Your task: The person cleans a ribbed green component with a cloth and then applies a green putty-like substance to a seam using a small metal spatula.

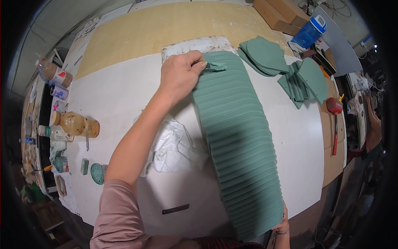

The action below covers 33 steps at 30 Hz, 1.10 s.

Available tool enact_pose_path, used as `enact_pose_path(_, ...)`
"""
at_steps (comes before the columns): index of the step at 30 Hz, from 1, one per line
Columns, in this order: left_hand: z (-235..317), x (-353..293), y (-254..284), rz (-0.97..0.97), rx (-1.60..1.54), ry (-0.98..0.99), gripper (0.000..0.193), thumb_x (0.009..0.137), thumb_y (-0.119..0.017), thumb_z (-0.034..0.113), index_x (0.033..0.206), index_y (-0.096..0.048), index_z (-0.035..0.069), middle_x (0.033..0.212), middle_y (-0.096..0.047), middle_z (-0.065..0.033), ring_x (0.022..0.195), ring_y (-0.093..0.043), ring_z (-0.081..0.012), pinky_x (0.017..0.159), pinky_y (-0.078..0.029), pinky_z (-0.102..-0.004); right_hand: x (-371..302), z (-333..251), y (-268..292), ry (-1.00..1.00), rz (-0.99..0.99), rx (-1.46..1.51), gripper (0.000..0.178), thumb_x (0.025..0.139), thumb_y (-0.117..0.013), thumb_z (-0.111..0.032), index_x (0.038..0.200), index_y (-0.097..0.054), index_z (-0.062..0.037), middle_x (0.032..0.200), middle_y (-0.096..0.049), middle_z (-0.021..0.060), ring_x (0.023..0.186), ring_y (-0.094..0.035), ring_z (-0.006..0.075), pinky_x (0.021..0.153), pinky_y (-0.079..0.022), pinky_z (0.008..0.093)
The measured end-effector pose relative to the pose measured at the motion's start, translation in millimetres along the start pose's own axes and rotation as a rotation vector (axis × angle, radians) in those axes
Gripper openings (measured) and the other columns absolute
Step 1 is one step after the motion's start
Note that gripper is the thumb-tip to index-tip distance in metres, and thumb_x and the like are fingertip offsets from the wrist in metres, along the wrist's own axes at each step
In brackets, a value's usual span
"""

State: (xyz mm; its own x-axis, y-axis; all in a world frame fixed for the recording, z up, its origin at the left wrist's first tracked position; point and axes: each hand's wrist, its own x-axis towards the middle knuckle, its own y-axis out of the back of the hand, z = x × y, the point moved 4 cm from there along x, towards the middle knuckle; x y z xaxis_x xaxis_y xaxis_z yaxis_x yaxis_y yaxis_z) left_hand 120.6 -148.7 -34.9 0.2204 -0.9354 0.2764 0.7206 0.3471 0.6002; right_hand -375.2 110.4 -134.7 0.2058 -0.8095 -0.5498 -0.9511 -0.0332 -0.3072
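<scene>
A long green panel (236, 124) with rows of ridges across it slants from the far middle of the table toward my body. My left hand (182, 74) is closed in a pinch at its far left edge. From the fingertips a small crumpled green scrap (217, 66) sticks out over the ridges; I cannot tell its material. My right hand (283, 223) grips the panel's near right edge, its fingers partly hidden. Left of the panel, under my left forearm, lies a crumpled white cloth (172, 145). A stained white block (195, 43) shows behind the panel's far end.
Flat green cut pieces (265, 54) lie stacked at the far right, near a blue bottle (309, 33). A red mallet (335, 124) rests on the right edge. Bottles (76, 123) and a green tub (98, 173) stand left. A dark metal strip (175, 208) lies in front.
</scene>
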Motion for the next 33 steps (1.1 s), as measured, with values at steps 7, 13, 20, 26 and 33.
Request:
enact_pose_path(7, 2, 4, -3, -0.009, -0.014, -0.008, 0.012, 0.087, -0.065, 0.013, 0.083, -0.063, 0.002, 0.061, -0.051, -0.0039, 0.059, -0.044, -0.0117, 0.058, -0.039, -0.029, -2, 0, 2, -0.014, -0.002, 0.006, 0.127, 0.031, -0.091, -0.009, 0.146, -0.037, 0.0054, 0.132, -0.059, 0.0163, 0.115, -0.061, 0.0307, 0.099, -0.048, 0.0404)
enact_pose_path(13, 2, 8, -5, 0.013, 0.029, -0.022, 0.014, 0.086, -0.065, 0.021, 0.083, -0.07, 0.009, 0.066, -0.065, -0.0118, 0.063, -0.061, -0.0303, 0.063, -0.047, -0.0402, -3, 7, 13, 0.014, -0.013, -0.024, 0.127, 0.032, -0.093, -0.01, 0.146, -0.037, 0.0053, 0.131, -0.06, 0.0163, 0.115, -0.061, 0.0302, 0.098, -0.049, 0.0404)
enact_pose_path(20, -24, -12, 37, 0.09, -0.267, 0.03, 0.014, 0.091, -0.062, 0.008, 0.079, -0.062, 0.001, 0.066, -0.052, 0.0038, 0.061, -0.045, -0.0063, 0.056, -0.036, -0.0222, -1, 4, 7, 0.015, -0.036, 0.027, 0.125, 0.033, -0.093, -0.007, 0.145, -0.037, 0.0061, 0.13, -0.06, 0.0171, 0.115, -0.061, 0.0314, 0.099, -0.049, 0.0416)
enact_pose_path(26, -56, -40, 53, 0.049, -0.397, 0.191, 0.013, 0.092, -0.061, 0.006, 0.079, -0.062, 0.003, 0.066, -0.05, 0.0042, 0.059, -0.042, -0.0045, 0.053, -0.032, -0.0217, 1, 3, 4, 0.038, -0.039, 0.025, 0.122, 0.035, -0.089, -0.004, 0.145, -0.037, 0.0076, 0.129, -0.06, 0.0195, 0.113, -0.062, 0.033, 0.097, -0.05, 0.0418)
enact_pose_path(33, -67, -47, 47, 0.12, -0.467, 0.19, 0.011, 0.092, -0.062, 0.003, 0.081, -0.063, 0.0, 0.065, -0.05, 0.0049, 0.058, -0.042, -0.0037, 0.052, -0.034, -0.0216, -1, 3, 5, -0.012, 0.02, 0.029, 0.119, 0.034, -0.086, -0.004, 0.143, -0.04, 0.0081, 0.127, -0.061, 0.0196, 0.111, -0.063, 0.0335, 0.097, -0.05, 0.0406)
